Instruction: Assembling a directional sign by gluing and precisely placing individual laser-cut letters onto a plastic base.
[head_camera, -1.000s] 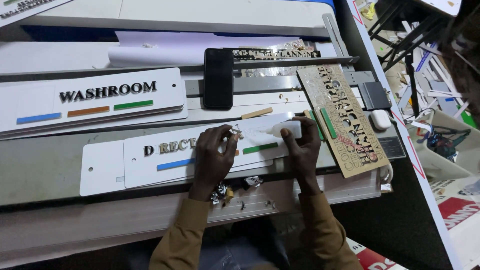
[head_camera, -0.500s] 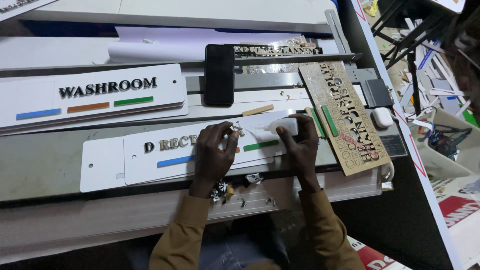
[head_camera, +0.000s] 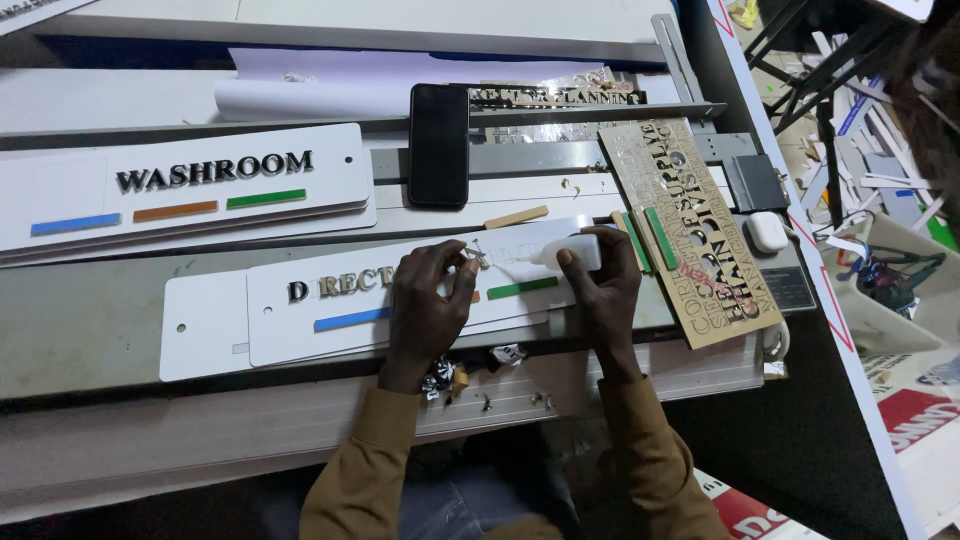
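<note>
A white sign plate with metallic letters and blue, orange and green strips lies on the grey bench. My left hand rests on the plate and pinches a small metallic letter between its fingertips. My right hand grips a small white glue bottle, laid sideways with its nozzle pointing left at the letter. Bottle tip and letter are close together just above the plate's right half.
A second white sign with black letters lies at the left rear. A black phone lies behind the hands. A wooden cut-out letter sheet, a white earbud case and a metal ruler lie to the right. Scraps litter the front edge.
Both hands stay over the plate. The bottle nozzle and the letter in my left fingers have come closer together; the view has shifted slightly.
</note>
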